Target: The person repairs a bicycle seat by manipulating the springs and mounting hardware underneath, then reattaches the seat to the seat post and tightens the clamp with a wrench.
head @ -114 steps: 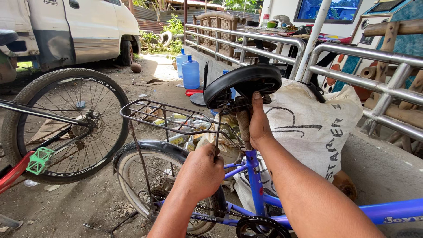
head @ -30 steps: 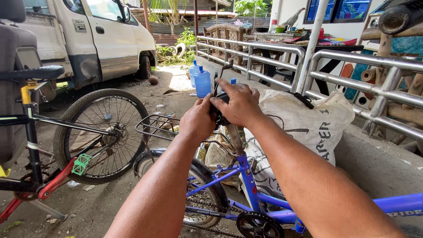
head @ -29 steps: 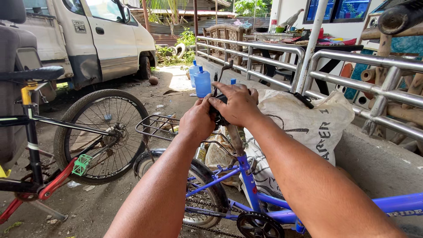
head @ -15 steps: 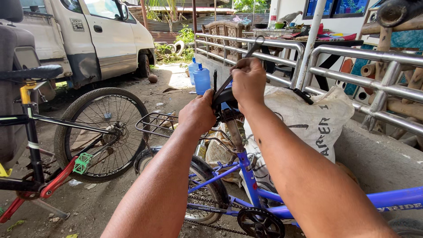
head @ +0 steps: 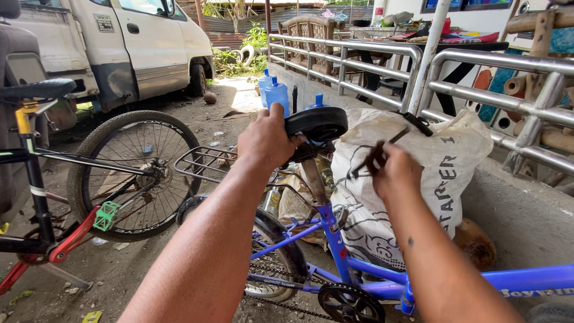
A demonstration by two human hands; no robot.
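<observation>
My left hand (head: 268, 139) grips the rear edge of a black bicycle saddle (head: 317, 124) on top of a rusty seat post (head: 314, 179). The post rises from the blue bicycle frame (head: 335, 239) below me. To the right of the saddle, my right hand (head: 394, 173) holds a thin dark metal tool (head: 373, 157) in front of a white woven sack (head: 430, 173). A wire rear rack (head: 206, 162) sticks out behind the saddle over the rear wheel (head: 275, 251).
A second bicycle with a red and black frame (head: 66, 239) and a large wheel (head: 134, 173) stands at left. A white truck (head: 119, 48) is parked behind it. Steel railings (head: 478, 66) on a concrete ledge run along the right. Blue water jugs (head: 276, 96) sit on the ground.
My right hand has come off the saddle and moved down to the right with the tool. My left hand stays on the saddle, whose top now faces up and is plainly in view.
</observation>
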